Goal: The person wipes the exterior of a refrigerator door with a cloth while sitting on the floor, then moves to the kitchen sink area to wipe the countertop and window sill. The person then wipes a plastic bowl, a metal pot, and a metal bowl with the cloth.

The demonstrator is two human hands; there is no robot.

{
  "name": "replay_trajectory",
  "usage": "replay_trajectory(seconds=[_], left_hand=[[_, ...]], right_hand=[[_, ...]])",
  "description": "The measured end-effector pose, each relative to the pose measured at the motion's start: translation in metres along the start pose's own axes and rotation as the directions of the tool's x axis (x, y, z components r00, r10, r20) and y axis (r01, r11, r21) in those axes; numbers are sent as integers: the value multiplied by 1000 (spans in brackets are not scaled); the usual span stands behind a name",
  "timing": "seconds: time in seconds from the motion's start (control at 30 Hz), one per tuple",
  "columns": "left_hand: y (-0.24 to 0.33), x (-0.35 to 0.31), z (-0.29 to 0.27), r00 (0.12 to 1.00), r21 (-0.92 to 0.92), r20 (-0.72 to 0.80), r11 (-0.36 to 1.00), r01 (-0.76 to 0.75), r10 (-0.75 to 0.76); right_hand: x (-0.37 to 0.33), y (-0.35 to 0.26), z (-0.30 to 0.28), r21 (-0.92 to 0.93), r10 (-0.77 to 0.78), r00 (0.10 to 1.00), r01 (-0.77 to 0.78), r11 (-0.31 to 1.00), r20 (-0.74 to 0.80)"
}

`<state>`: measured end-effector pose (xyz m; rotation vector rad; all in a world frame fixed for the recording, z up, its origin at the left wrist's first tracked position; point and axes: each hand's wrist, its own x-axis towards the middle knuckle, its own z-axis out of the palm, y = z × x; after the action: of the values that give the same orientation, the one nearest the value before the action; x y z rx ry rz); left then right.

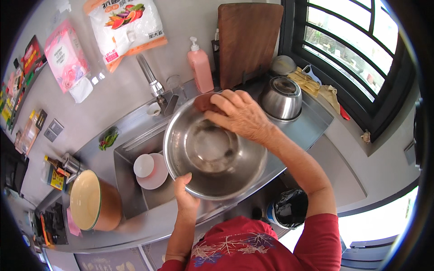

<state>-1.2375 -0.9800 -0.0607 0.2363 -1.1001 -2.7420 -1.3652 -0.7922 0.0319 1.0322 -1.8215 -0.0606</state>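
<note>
A large stainless steel mixing bowl [212, 180] is held tilted over the right part of the sink, its inside facing me. My left hand [186, 194] grips the near-left rim, with the thumb over the edge. At the far rim, my right hand [242, 114] presses a reddish-brown pad [205, 103], which looks like a scouring pad, against the metal. Part of the pad is hidden under the fingers. To the left of the bowl, a small white bowl [143, 165] and a pale pink dish [156, 174] lie in the sink basin [131, 194].
Behind the sink stand a faucet [156, 86], a glass [175, 86], a pink pump bottle [200, 67] and a wooden cutting board [248, 45]. An upturned metal bowl [281, 101] is at right. A tall tan pot [106, 205] sits left; a black-lined bin [289, 208] is below right.
</note>
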Motion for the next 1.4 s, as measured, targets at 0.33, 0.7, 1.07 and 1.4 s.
replay_trajectory(seconds=[0.33,0.7,1.07,1.4], left_hand=[[-6,32,-21,942,206,-25,923,-324,336],[-4,61,-2,966,160,217,981,106,-140],[-19,45,6,988,136,139,987,-91,72],[-20,31,18,956,8,223,980,-197,190]], right_hand=[[-66,-52,9,217,228,916,-309,926,330],[-24,-104,-4,749,290,939,-326,576,186],[-48,-77,-40,802,510,742,-577,153,435],[4,-110,13,843,403,746,-515,-156,531]])
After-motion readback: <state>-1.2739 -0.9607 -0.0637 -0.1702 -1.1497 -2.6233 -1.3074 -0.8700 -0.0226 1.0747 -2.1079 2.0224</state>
